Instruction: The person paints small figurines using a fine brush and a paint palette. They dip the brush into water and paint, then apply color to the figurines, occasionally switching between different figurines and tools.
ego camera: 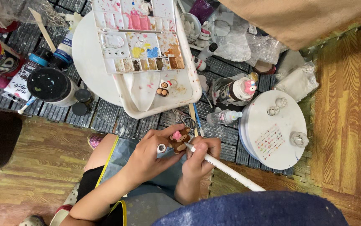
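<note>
My left hand (150, 154) holds a small brown bear figure with a pink bow (179, 138) just above my lap. My right hand (200, 158) grips a white pen-like tool (226, 170), its tip touching the figure. A small white ring (161, 147) sits by my left fingers. A second small brown figure (163, 88) lies on the white tray (191, 90) beyond my hands.
A paint palette (138, 37) with many coloured wells rests on the tray. A round white board (272, 129) with a sheet of tiny gems sits to the right. Paint bottles and a black-lidded jar (50, 86) stand at left. Plastic bags lie behind.
</note>
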